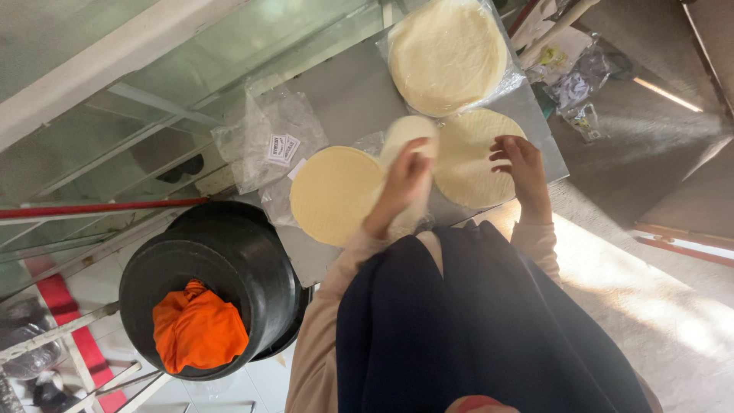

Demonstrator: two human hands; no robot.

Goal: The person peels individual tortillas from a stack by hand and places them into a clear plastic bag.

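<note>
Left hand (404, 183) grips rolled flatbread (407, 138); right hand (520, 164) spread flat on round flatbread (466, 157).

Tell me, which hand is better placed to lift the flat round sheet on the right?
Probably the right hand: its fingers already rest on that round sheet, open and free. The left hand is busy gripping a rolled sheet between the two flat rounds.
</note>
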